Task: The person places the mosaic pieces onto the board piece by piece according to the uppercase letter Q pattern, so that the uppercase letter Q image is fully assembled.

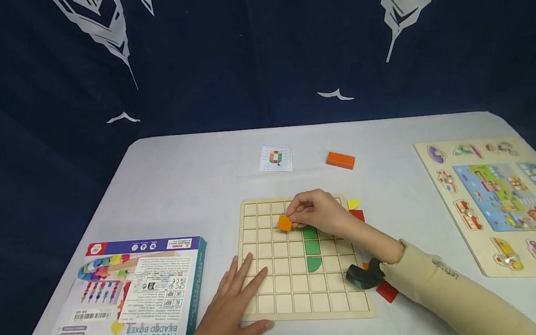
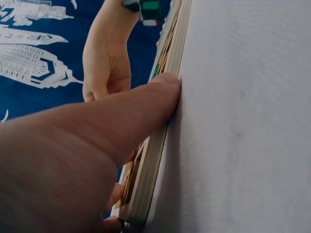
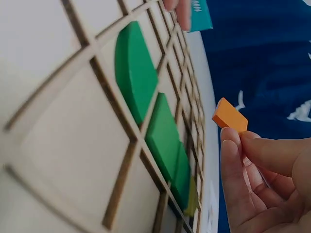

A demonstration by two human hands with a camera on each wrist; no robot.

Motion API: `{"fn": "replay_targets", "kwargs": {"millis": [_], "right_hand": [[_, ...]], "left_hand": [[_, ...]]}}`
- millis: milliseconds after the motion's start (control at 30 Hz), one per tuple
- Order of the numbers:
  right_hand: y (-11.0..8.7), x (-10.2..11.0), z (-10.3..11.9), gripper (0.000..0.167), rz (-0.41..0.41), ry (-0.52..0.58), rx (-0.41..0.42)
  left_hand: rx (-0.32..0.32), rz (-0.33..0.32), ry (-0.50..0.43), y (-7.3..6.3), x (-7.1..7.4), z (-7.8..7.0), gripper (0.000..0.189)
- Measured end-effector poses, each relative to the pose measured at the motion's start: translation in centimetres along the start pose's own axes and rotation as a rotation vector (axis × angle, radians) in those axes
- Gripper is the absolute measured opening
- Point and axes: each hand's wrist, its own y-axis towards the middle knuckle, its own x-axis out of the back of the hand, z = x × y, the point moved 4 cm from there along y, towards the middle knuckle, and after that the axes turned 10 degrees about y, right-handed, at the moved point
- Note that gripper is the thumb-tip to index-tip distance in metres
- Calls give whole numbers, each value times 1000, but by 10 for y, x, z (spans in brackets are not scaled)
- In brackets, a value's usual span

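My right hand [image 1: 320, 213] pinches a small orange square tile [image 1: 284, 223] between thumb and fingertips, over the upper middle of a wooden grid board [image 1: 301, 298]. In the right wrist view the orange tile [image 3: 230, 115] is held up by one edge. Green square tiles [image 1: 311, 247] and a green rounded tile [image 1: 313, 264] lie in one column of the grid. Past them, a yellow piece [image 3: 191, 196] shows in the right wrist view. My left hand [image 1: 230, 309] lies spread at the board's lower left, its thumb [image 2: 165, 90] on the near edge.
A pattern card [image 1: 267, 162] and an orange block [image 1: 341, 160] lie behind the board. Red tiles [image 1: 387, 291] and a yellow piece [image 1: 353, 203] lie along its right side. A boxed set [image 1: 160, 299] is at left, a picture puzzle board [image 1: 489, 268] at right.
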Motion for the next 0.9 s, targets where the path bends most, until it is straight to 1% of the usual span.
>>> {"fn": "replay_targets", "kwargs": {"millis": [167,267,467,633,767,900], "right_hand": [[8,-9,1,8,42,-156,48],[10,-13,1,10,56,-216,68],[9,-19,2,10,82,-253,92],[7,-21,2,10,83,-285,94],[7,-21,3,9,70,-364,114],[2,-13,9,8,40,-428,146]], "left_hand": [[3,6,0,1,0,0,82],[0,4,3,1,0,0,82],[-13,-3,2,1,0,0,82],[-11,-2,0,1,1,-1,82],[-2,8,-8,1,1,-1,82],[0,7,-2,1,2,-1,82]]}}
